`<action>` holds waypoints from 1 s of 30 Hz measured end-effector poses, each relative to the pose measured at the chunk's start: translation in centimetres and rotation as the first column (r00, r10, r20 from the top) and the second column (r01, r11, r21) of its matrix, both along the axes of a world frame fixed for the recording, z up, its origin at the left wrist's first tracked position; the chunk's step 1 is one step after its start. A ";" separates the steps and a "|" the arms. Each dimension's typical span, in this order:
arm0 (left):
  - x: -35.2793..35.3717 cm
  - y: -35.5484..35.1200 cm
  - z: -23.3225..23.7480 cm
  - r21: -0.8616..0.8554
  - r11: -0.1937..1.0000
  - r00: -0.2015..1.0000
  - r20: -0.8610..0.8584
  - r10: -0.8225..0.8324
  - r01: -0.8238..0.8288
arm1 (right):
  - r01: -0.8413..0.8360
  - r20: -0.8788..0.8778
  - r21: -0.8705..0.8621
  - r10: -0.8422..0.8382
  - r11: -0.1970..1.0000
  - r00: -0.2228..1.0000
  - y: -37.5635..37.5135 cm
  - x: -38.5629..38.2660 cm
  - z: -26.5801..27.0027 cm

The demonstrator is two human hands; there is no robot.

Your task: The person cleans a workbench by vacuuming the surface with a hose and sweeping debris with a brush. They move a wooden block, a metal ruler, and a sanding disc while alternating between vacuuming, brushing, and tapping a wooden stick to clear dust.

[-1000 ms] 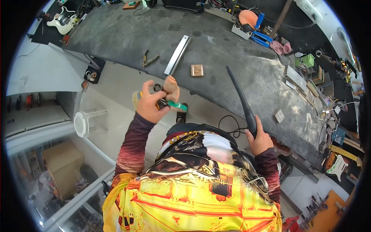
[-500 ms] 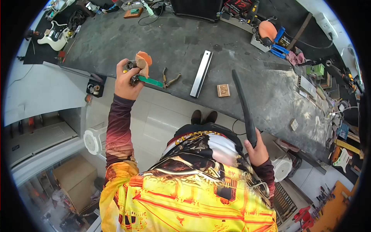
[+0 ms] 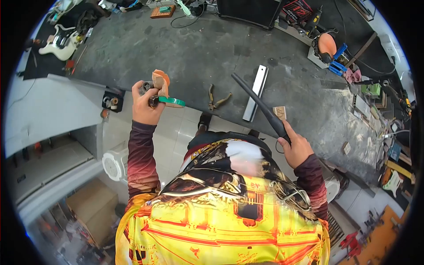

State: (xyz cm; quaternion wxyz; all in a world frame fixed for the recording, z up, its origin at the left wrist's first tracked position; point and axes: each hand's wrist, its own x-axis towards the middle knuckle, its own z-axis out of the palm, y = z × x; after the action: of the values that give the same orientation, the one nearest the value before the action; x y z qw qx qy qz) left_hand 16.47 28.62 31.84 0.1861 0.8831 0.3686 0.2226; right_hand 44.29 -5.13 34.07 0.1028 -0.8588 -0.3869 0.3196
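My left hand (image 3: 145, 106) is raised at the near edge of the dark workbench (image 3: 194, 53). It grips a bundle: an orange-tan cloth (image 3: 160, 82), a green-handled tool (image 3: 170, 101) and some small dark round parts. My right hand (image 3: 297, 148) holds the thick end of a long black tapered rod (image 3: 258, 104). The rod points up and to the left over the bench edge, crossing in front of a metal ruler (image 3: 256, 92).
Pliers (image 3: 217, 99) and a small wooden block (image 3: 279, 112) lie on the bench near its edge. White guitar bodies (image 3: 59, 42) rest at the far left. Tools and clutter crowd the right end (image 3: 371, 101). A white stool (image 3: 115, 164) stands on the tiled floor below.
The view has shifted so the bench items sit further right. My right hand has swung the black rod leftward, tilting it across the ruler. My left hand keeps its bundle, slightly lower.
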 end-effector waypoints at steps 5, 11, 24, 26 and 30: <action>1.0 8.7 -1.8 0.087 0.967 0.969 0.024 -0.244 0.241 | 0.085 0.020 0.006 -0.085 0.996 0.996 6.6 -5.2 -0.9; 4.8 13.7 -5.3 0.078 0.842 0.846 -0.048 -0.532 0.534 | 0.209 -0.049 0.093 -0.205 0.974 0.978 10.0 -9.9 0.4; 9.8 7.3 -5.9 0.096 0.769 0.771 0.017 -0.636 0.632 | 0.405 -0.046 0.086 -0.402 0.910 0.914 6.6 -9.8 1.5; 11.5 6.6 -5.8 0.016 0.818 0.776 0.305 -0.552 0.575 | 0.411 -0.069 0.137 -0.405 0.901 0.911 5.1 -9.6 1.5; 14.5 7.3 -5.1 0.084 0.882 0.884 0.017 -0.467 0.465 | 0.486 -0.043 0.114 -0.485 0.866 0.874 2.6 -9.1 1.4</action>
State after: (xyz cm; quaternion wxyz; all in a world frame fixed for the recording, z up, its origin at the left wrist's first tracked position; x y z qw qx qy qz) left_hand 30.98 35.94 26.79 0.2067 0.9481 0.1332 0.2017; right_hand 35.17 -2.50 35.49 0.2341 -0.9185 -0.1767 0.2651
